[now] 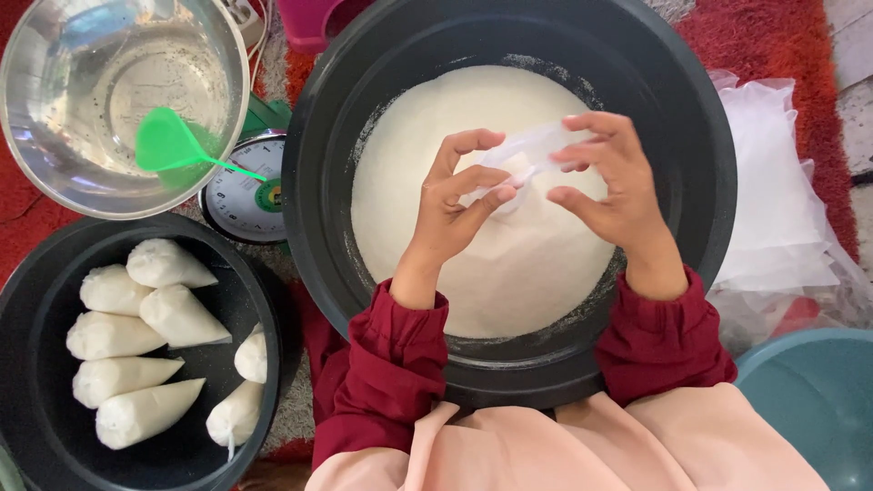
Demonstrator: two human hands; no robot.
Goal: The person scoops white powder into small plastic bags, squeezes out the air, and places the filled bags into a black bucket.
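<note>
A large black basin sits in front of me, heaped with fine white powder. Above the powder, both hands pinch a small clear plastic bag. My left hand grips the bag's lower left edge with thumb and fingers. My right hand holds its upper right edge, fingers curled over it. The bag looks nearly empty and is partly hidden by my fingers. Dark red sleeves cover both wrists.
A smaller black basin at lower left holds several filled white cone-shaped bags. A steel bowl with a green scoop stands at upper left, by a kitchen scale. Empty plastic bags lie at right; a teal tub is at lower right.
</note>
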